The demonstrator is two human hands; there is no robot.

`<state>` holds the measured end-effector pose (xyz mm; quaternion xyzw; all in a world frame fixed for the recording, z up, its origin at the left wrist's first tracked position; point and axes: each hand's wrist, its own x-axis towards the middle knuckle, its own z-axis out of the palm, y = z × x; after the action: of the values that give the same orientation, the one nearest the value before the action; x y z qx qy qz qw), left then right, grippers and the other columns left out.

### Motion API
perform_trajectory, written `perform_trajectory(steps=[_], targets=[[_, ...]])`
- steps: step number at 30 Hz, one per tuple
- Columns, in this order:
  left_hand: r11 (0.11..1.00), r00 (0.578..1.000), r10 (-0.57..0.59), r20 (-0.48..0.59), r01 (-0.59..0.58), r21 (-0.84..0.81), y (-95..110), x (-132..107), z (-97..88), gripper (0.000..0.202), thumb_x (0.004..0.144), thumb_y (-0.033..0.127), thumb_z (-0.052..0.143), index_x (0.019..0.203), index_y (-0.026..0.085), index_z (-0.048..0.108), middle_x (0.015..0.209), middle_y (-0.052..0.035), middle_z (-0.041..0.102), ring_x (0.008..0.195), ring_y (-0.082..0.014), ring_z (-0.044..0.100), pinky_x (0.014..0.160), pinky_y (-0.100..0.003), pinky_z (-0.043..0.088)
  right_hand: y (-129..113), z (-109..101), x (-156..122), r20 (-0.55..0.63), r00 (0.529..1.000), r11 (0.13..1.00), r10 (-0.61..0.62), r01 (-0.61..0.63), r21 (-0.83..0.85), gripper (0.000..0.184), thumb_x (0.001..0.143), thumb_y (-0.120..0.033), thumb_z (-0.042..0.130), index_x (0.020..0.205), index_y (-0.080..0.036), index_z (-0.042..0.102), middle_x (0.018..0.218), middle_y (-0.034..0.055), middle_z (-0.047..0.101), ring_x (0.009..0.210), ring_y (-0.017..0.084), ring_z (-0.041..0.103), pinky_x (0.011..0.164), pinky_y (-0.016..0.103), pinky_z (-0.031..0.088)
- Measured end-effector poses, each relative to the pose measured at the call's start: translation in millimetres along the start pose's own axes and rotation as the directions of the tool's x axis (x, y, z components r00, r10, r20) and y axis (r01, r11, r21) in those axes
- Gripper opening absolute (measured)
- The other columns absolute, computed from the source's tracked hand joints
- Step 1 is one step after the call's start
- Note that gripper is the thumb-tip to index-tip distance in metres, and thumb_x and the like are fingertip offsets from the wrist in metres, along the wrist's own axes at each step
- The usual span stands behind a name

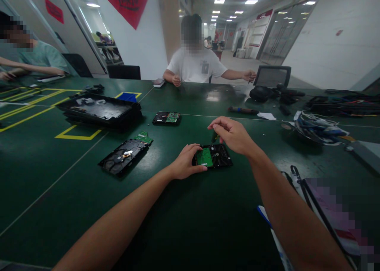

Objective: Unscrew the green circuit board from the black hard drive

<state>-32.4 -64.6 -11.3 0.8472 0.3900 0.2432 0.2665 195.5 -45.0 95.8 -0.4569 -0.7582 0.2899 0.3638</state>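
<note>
On the green table (184,235), just before the worker, I see a black hard drive (214,156) lying flat, its green circuit board (204,157) facing upward. The left hand (187,163) is half open and grips the drive at its left end, thumb along the near edge, fingers over the far one. Above the drive, the right hand (234,135) is closed, pinching a short dark tool (215,136), probably a screwdriver; whether its tip touches, I cannot tell. For good work, I think, the drive should be kept steady and the tool upright, with even pressure. Farther away lie a second drive (121,160) and a third drive (166,118); across the table sits a person in white (196,63).
</note>
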Motion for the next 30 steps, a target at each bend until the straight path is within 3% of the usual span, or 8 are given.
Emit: perform_trajectory(steps=[3, 6, 10, 13, 16, 23, 26, 30], targets=[[1.000, 1.000, 0.003, 0.002, -0.003, -0.002, -1.6, 0.2, 0.9, 0.075, 0.081, 0.058, 0.074, 0.140, 0.021, 0.049, 0.150, -0.0187, 0.048, 0.144, -0.0361, 0.042, 0.123, -0.062, 0.025, -0.9, 1.1, 0.6, 0.056, 0.998, 0.996, 0.021, -0.026, 0.089, 0.032, 0.100, -0.049, 0.049, 0.103, -0.022, 0.068, 0.106, 0.0057, 0.072, 0.060, 0.011, 0.058, 0.058, 0.030, 0.047], [1.000, 1.000, 0.002, -0.005, -0.003, -0.012, -3.1, 0.0, 1.7, 0.074, 0.080, 0.058, 0.075, 0.140, 0.023, 0.050, 0.150, -0.0179, 0.049, 0.143, -0.0364, 0.043, 0.123, -0.062, 0.026, -0.4, 0.2, 1.9, 0.106, 0.992, 0.974, 0.073, -0.094, 0.206, 0.036, 0.101, -0.049, 0.047, 0.113, -0.022, 0.066, 0.092, 0.0056, 0.070, 0.063, 0.014, 0.062, 0.058, 0.030, 0.049], [1.000, 1.000, 0.000, -0.015, 0.000, -0.027, -3.2, -0.5, 1.7, 0.074, 0.079, 0.058, 0.076, 0.139, 0.023, 0.051, 0.150, -0.0174, 0.049, 0.143, -0.0368, 0.043, 0.123, -0.061, 0.027, 2.7, -2.6, 3.0, 0.074, 0.996, 0.987, 0.040, -0.051, 0.152, 0.029, 0.098, -0.045, 0.054, 0.112, -0.023, 0.067, 0.081, 0.0024, 0.066, 0.067, 0.014, 0.060, 0.059, 0.029, 0.047], [1.000, 1.000, -0.002, -0.009, 0.002, -0.021, -2.4, -0.7, 0.9, 0.074, 0.080, 0.058, 0.075, 0.140, 0.023, 0.050, 0.150, -0.0175, 0.048, 0.143, -0.0369, 0.043, 0.123, -0.061, 0.026, 6.4, -2.3, 3.5, -0.013, 0.999, 0.995, 0.047, -0.046, 0.087, 0.022, 0.094, -0.042, 0.061, 0.097, -0.021, 0.067, 0.086, 0.0033, 0.068, 0.066, 0.013, 0.059, 0.058, 0.028, 0.045], [1.000, 1.000, -0.001, 0.003, 0.001, -0.006, -2.2, -0.5, 0.3, 0.074, 0.081, 0.059, 0.074, 0.140, 0.022, 0.049, 0.150, -0.0185, 0.047, 0.144, -0.0364, 0.042, 0.124, -0.061, 0.025, 8.8, 0.7, 4.3, -0.052, 0.996, 0.989, 0.076, -0.069, 0.128, 0.021, 0.094, -0.042, 0.060, 0.098, -0.022, 0.063, 0.098, 0.0042, 0.071, 0.057, 0.010, 0.056, 0.054, 0.028, 0.043], [1.000, 1.000, 0.005, -0.005, -0.005, -0.008, -2.9, -0.1, 1.4, 0.074, 0.080, 0.059, 0.074, 0.140, 0.022, 0.050, 0.150, -0.0181, 0.049, 0.143, -0.0370, 0.043, 0.123, -0.063, 0.025, 4.5, 3.9, 4.6, 0.091, 0.992, 0.952, 0.084, -0.107, 0.287, 0.036, 0.100, -0.052, 0.049, 0.111, -0.022, 0.066, 0.109, 0.0088, 0.070, 0.064, 0.012, 0.062, 0.055, 0.030, 0.048], [1.000, 1.000, 0.004, -0.002, -0.004, -0.005, -2.1, 0.0, 1.0, 0.074, 0.081, 0.058, 0.074, 0.140, 0.022, 0.049, 0.150, -0.0183, 0.048, 0.144, -0.0368, 0.042, 0.123, -0.062, 0.025, 5.0, 1.4, 3.3, 0.083, 0.994, 0.969, 0.071, -0.089, 0.232, 0.033, 0.097, -0.051, 0.054, 0.108, -0.022, 0.067, 0.098, 0.0068, 0.070, 0.068, 0.014, 0.061, 0.058, 0.030, 0.047], [1.000, 1.000, -0.002, 0.008, 0.002, 0.002, -0.8, 0.0, -0.1, 0.075, 0.081, 0.058, 0.074, 0.141, 0.021, 0.048, 0.150, -0.0190, 0.047, 0.144, -0.0366, 0.041, 0.124, -0.062, 0.024, 10.3, 2.0, 4.0, -0.024, 0.998, 0.994, 0.058, -0.056, 0.095, 0.028, 0.092, -0.049, 0.064, 0.096, -0.021, 0.066, 0.095, 0.0065, 0.071, 0.080, 0.018, 0.062, 0.070, 0.033, 0.049]])
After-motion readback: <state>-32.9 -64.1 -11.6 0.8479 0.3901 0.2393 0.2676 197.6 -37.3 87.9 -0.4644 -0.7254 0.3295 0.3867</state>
